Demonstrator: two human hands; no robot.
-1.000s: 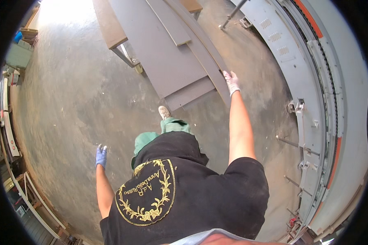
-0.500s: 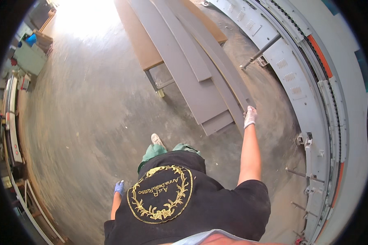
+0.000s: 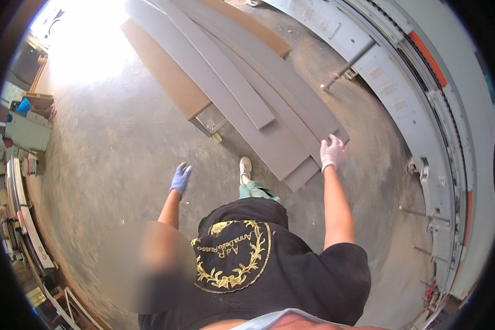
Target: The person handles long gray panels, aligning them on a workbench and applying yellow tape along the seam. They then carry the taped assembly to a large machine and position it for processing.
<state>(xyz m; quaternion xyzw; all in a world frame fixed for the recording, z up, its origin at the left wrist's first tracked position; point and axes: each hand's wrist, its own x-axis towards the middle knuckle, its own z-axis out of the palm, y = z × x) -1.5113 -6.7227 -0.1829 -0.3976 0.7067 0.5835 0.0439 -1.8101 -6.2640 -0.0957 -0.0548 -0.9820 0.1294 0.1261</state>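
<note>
Right hand (image 3: 332, 152), in a white glove, rests with fingers curled on the near end of a long grey panel (image 3: 291, 104), the rightmost of a stack of grey boards (image 3: 231, 93) lying slantwise on a low trolley (image 3: 212, 125) over the concrete floor (image 3: 110, 159). Left hand (image 3: 180, 179), in a blue glove, hangs free with fingers spread, well apart from the boards. Beside the stack on the right runs a grey curved metal frame (image 3: 401, 93).

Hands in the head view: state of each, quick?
Left hand: blue glove, fingers spread, holding nothing.
Right hand: white glove, resting on the end of the grey boards; grip cannot be told.
</note>
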